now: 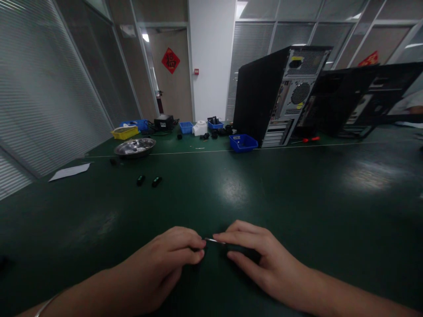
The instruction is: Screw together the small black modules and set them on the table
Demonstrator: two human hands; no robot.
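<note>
My right hand [256, 251] is closed around the dark handle of a small screwdriver [214, 241], its index finger stretched along the tool. The thin metal shaft points left, toward the fingertips of my left hand [178, 248]. Those fingers are pinched together low over the table, and a small dark thing seems to be under them, too hidden to name. Whether the screwdriver's tip touches it cannot be told. Farther off to the left, two small black pieces [156, 181] with green markings lie side by side on the green table [198, 193].
A steel bowl [135, 147] and a sheet of paper [70, 171] are at the left. Along the back stand a yellow basket [125, 132], a blue bin [243, 143], a white plastic housing [200, 128] and a black computer tower [261, 92]. A red-handled tool [311, 139] lies nearby.
</note>
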